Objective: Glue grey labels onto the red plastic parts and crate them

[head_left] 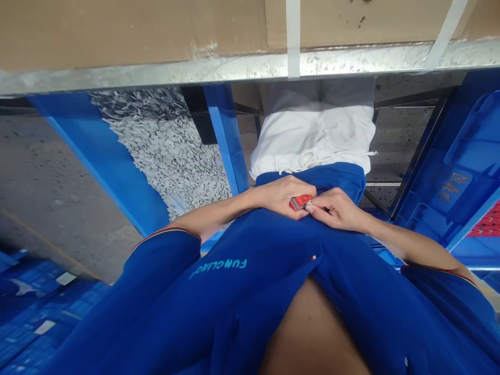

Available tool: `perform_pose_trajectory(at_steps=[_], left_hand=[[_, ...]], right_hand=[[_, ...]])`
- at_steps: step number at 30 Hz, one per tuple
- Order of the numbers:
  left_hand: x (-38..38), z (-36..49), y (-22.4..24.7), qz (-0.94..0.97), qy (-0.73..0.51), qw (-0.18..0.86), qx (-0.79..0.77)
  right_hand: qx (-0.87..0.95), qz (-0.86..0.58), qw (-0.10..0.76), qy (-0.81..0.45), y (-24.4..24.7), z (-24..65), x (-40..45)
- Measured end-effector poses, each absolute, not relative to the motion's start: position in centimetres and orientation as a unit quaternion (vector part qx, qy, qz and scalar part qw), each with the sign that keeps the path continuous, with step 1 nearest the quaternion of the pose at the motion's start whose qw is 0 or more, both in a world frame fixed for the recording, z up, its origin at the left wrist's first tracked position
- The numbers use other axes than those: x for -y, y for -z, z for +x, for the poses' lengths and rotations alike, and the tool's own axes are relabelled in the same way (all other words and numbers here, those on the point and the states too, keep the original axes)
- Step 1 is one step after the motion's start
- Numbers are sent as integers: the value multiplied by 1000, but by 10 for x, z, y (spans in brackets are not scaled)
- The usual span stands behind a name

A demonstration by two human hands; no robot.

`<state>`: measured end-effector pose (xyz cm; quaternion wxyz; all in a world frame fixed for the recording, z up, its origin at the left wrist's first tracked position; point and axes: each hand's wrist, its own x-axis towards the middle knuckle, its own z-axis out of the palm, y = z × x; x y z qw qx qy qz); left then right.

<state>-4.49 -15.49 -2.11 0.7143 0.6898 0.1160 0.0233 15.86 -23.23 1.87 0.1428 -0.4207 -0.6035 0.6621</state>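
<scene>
Cardboard-topped table (156, 31) ahead, its rim hiding the worker's lower legs. Blue bin (117, 172) left (heaped with grey pieces (187, 161)); blue crates (476, 135) right. At the waist, left hand (285, 195) clasps a red-grey part (300, 202); right hand (338, 208) has fingers pinching, probably, a metal bit (309, 203). Steady left grip, straight alignment advisable.

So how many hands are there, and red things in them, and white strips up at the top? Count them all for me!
Hands: 2, the left hand and the right hand
Red things in the hands: 1, a red-and-grey piece
White strips at the top: 2, a straight one and a slanted one
Total: 5
</scene>
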Motion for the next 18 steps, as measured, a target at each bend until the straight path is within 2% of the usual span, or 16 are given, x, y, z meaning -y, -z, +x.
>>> perform_pose_trajectory(at_steps=[9, 18], left_hand=[[146, -44, 30, 633, 19, 771, -68], [141, -38, 29, 646, 82, 751, -106]], right_hand=[[567, -424, 162, -687, -23, 155, 231], [594, -495, 26, -634, -37, 158, 214]])
